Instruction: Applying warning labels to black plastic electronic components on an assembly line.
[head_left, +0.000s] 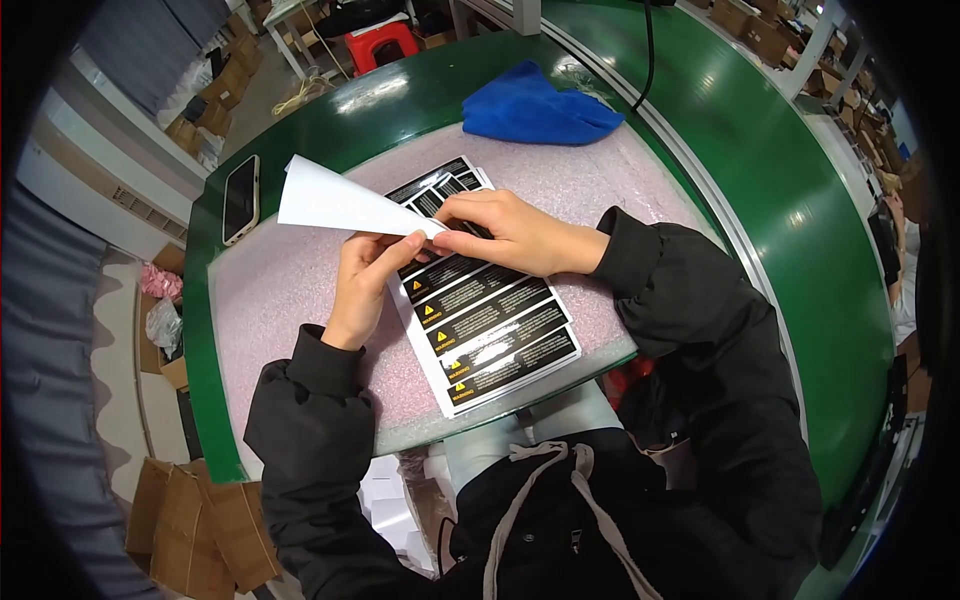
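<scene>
A white sheet (pixel 335 203), bent over into a cone-like curl, is pinched between the thumb and fingers of my left hand (pixel 365 285). At the narrow end of the curl, the thumb and forefinger of my right hand (pixel 515 232) close on the sheet beside my left thumb. Exactly what lies between my right fingertips is too small to tell. Below both hands rests a stack of label sheets (pixel 495 335), with black labels, yellow warning triangles and white borders. My hands cover part of its upper half.
The stack lies on a pinkish foam mat (pixel 290 330) over a green table (pixel 400 85). A blue cloth (pixel 540 105) is crumpled at the mat's far edge. A phone (pixel 240 200) lies at the left edge. A metal rail (pixel 700 190) runs along the right; cardboard boxes (pixel 200 520) stand lower left.
</scene>
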